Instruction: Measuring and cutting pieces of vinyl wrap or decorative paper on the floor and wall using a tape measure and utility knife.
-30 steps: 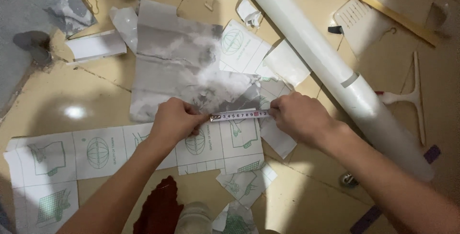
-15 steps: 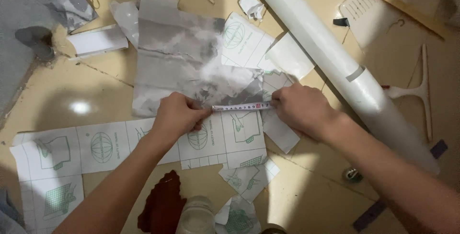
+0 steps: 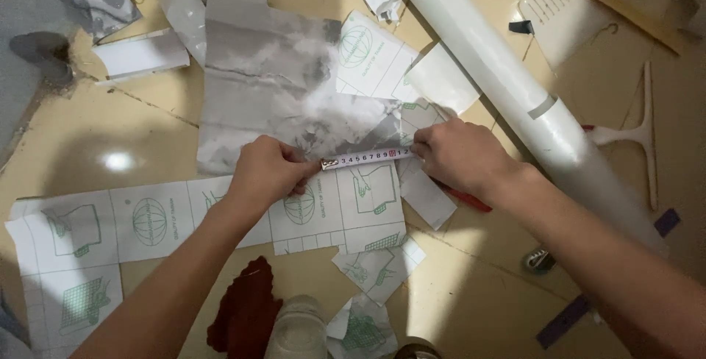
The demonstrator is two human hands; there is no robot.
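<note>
Both hands have barely shifted: left hand point(image 3: 268, 171) at nine o'clock and right hand point(image 3: 456, 157) at three each pinch the tape measure point(image 3: 365, 157) taut over grey marbled film point(image 3: 283, 90).

light: warm, moderately bright, from overhead | glare: white hotspot on glossy floor point(image 3: 118, 161) at left | shadows: soft, dark patch top left, faint under forearms | focus: centre sharp, bottom-edge jar point(image 3: 298, 329) blurred | distortion: mild wide-angle stretch at edges

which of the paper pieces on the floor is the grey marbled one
The large grey marbled sheet just above the tape measure stretched between both hands; the other pieces are white with green printed pictures.
</note>
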